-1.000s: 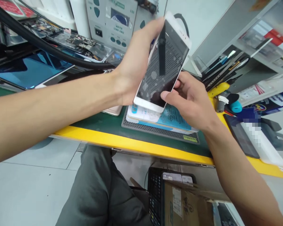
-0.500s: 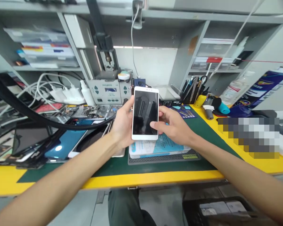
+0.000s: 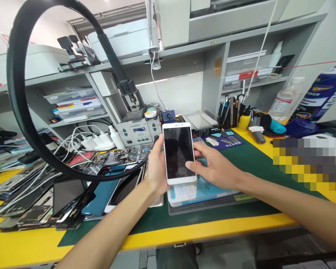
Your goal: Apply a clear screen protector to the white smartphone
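Observation:
A white smartphone [image 3: 177, 154] with a dark screen stands nearly upright, facing me, above the middle of the bench. Wrapped round its left edge, my left hand [image 3: 158, 168] holds it, the fingers hidden behind. My right hand [image 3: 217, 166] grips the lower right side, thumb resting on the screen and fingers at the edge and behind. Under the phone lies a blue and white box or packet [image 3: 204, 190], partly covered by the hands, on a grey perforated mat [image 3: 212, 204].
Several phones and phone parts [image 3: 68, 196] lie at the left beneath a thick black looped hose [image 3: 16, 89]. A grey soldering or hot-air station [image 3: 138, 132] stands behind. Tools [image 3: 231, 112], a clear bottle [image 3: 287, 99] and a blue spray can [image 3: 319, 93] stand at the right.
My view has tilted and turned, so the bench and phone sit lower and farther right in the picture. Both hands keep their hold on the phone; the right thumb still touches the screen.

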The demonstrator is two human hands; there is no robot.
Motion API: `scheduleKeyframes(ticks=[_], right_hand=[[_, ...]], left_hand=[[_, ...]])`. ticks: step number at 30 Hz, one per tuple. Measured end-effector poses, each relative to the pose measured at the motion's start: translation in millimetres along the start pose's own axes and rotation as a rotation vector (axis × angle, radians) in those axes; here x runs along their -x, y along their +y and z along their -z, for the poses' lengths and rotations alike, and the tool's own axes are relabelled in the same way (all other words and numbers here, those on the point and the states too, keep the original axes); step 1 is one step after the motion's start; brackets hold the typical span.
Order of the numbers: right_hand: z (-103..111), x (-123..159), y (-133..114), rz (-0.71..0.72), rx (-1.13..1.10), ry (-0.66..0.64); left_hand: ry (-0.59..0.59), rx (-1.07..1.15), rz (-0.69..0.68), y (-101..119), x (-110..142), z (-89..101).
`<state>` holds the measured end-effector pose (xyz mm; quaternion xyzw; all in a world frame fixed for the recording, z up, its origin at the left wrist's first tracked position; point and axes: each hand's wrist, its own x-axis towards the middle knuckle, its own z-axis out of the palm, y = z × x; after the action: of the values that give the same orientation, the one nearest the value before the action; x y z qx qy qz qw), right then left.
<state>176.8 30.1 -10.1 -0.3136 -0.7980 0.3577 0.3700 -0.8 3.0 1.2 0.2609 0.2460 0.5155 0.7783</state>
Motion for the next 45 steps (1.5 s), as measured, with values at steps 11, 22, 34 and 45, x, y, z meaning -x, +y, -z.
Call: scheduleKeyframes(ticks=[11, 22, 34, 45], right_hand=[[-2, -6, 1, -0.166, -0.415, -0.052], [-1, -7, 2, -0.137, -0.274, 0.165], [-12, 6, 12, 0.678, 0.705, 0.050], [-12, 5, 9, 0.657, 0.764, 0.029]], left_hand=[[0.041, 0.005, 0.004, 0, 4, -7.5], [0.205, -0.048, -0.005, 2, 10, -17.5], [0.493, -0.048, -0.134, 4, 9, -29.3], [0.425, -0.011, -0.138, -1, 12, -31.0]])
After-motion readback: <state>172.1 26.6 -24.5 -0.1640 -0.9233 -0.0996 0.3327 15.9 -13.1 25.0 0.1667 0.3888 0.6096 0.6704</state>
